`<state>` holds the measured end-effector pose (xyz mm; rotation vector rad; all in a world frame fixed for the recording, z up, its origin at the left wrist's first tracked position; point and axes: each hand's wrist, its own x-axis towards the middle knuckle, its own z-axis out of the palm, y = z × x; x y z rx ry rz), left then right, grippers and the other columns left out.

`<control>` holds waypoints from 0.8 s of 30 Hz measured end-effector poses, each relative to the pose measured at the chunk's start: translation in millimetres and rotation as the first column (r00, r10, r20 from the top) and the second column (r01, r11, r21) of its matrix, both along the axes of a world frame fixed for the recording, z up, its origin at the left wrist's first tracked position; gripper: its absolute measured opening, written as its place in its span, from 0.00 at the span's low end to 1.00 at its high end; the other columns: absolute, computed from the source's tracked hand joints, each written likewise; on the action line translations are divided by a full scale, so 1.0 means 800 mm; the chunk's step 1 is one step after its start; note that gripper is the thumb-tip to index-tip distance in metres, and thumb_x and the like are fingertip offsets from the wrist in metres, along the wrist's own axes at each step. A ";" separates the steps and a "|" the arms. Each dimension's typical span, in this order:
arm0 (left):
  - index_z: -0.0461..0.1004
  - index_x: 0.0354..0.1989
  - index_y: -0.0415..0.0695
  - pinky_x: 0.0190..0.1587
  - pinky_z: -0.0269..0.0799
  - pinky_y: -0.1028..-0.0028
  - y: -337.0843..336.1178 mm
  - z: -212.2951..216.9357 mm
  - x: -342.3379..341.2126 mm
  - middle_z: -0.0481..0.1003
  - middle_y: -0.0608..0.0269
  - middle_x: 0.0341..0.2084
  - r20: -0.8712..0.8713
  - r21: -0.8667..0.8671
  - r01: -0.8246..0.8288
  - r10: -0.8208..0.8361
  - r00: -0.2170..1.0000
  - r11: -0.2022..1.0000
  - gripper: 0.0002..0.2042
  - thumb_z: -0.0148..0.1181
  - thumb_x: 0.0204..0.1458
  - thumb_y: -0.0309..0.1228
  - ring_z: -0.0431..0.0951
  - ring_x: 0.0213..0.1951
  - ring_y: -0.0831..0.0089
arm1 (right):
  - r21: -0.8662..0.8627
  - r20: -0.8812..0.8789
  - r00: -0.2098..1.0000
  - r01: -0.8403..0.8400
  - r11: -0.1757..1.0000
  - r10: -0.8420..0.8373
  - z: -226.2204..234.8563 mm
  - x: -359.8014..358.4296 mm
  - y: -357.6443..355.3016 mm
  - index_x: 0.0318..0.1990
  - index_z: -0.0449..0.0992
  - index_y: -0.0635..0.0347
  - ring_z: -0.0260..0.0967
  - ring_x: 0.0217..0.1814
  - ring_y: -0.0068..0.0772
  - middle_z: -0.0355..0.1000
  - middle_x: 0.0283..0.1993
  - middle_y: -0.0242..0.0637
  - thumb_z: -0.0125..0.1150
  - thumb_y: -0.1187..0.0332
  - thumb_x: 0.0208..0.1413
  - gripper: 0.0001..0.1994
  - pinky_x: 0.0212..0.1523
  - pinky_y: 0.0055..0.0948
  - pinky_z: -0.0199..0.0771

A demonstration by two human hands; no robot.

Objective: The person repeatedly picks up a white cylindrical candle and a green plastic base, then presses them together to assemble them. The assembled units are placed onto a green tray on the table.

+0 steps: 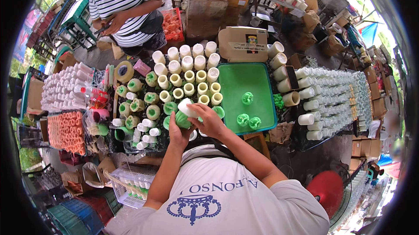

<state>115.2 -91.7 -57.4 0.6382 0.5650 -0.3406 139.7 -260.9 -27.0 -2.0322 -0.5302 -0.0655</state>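
My left hand (pixel 176 133) is closed around a green ribbed piece (pixel 183 120) near the front edge of the table. A short white cylinder (pixel 185 105) sits against the top of that piece. My right hand (pixel 210 120) comes from the right, its fingers curled on the white cylinder and touching the green piece; whether the two are joined I cannot tell. Just beyond my hands, pale hollow cylinders (pixel 189 89) stand upright in rows. On the left stand similar cylinders with green in their mouths (pixel 153 112). Three green flower-like pieces (pixel 247 98) lie on the green tray (pixel 227 78) to the right.
A flattened cardboard box (pixel 242 44) lies behind the tray. Small white cylinders (pixel 149 139) lie at the front left, near a tape roll (pixel 124 72). Rows of white cylinders (pixel 323 99) fill the right side. A person in a striped shirt (pixel 126 8) stands across the table.
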 end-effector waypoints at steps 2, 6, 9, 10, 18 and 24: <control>0.71 0.68 0.48 0.56 0.83 0.49 0.001 -0.012 0.003 0.78 0.58 0.60 -0.021 0.060 0.017 -0.015 1.000 0.998 0.30 0.40 0.71 0.57 0.81 0.58 0.59 | 0.042 0.031 0.999 0.019 0.999 -0.020 0.002 -0.003 0.000 0.65 0.77 0.61 0.77 0.59 0.58 0.78 0.59 0.53 0.69 0.70 0.63 0.22 0.58 0.46 0.79; 0.74 0.64 0.46 0.50 0.85 0.47 -0.006 -0.014 -0.004 0.81 0.55 0.55 -0.007 0.176 -0.013 0.015 1.000 0.984 0.30 0.36 0.70 0.54 0.84 0.54 0.57 | 0.088 0.060 0.997 0.039 0.995 -0.045 -0.003 -0.010 0.001 0.64 0.78 0.63 0.78 0.58 0.59 0.79 0.57 0.54 0.64 0.75 0.65 0.20 0.58 0.46 0.79; 0.74 0.63 0.45 0.49 0.85 0.47 -0.008 -0.015 -0.007 0.82 0.54 0.53 -0.006 0.183 -0.025 0.026 1.000 0.983 0.30 0.34 0.70 0.53 0.84 0.52 0.56 | 0.097 0.064 0.996 0.048 0.994 -0.054 -0.009 -0.012 0.002 0.63 0.78 0.63 0.78 0.58 0.59 0.79 0.57 0.54 0.62 0.76 0.66 0.18 0.58 0.46 0.79; 0.75 0.63 0.44 0.49 0.85 0.47 -0.009 -0.016 -0.008 0.82 0.54 0.53 -0.007 0.186 -0.032 0.034 0.999 0.982 0.30 0.34 0.70 0.52 0.84 0.52 0.56 | 0.101 0.071 0.996 0.052 0.994 -0.059 -0.009 -0.012 0.002 0.63 0.78 0.64 0.79 0.58 0.59 0.79 0.57 0.54 0.62 0.76 0.66 0.18 0.58 0.46 0.78; 0.73 0.63 0.42 0.50 0.84 0.52 -0.010 -0.015 -0.012 0.81 0.52 0.55 0.054 0.190 -0.112 0.104 0.993 0.975 0.29 0.34 0.72 0.50 0.83 0.54 0.57 | 0.133 0.053 0.998 0.028 0.991 -0.036 -0.008 -0.014 -0.001 0.66 0.74 0.61 0.77 0.61 0.58 0.76 0.62 0.54 0.65 0.69 0.67 0.22 0.59 0.45 0.77; 0.74 0.58 0.42 0.49 0.83 0.60 -0.002 -0.021 -0.012 0.81 0.56 0.47 0.236 0.329 -0.187 0.111 0.965 0.926 0.25 0.34 0.77 0.48 0.83 0.49 0.66 | 0.312 -0.182 0.982 0.018 0.950 0.042 -0.009 -0.009 -0.002 0.79 0.55 0.56 0.67 0.73 0.48 0.64 0.75 0.51 0.77 0.57 0.59 0.46 0.66 0.44 0.72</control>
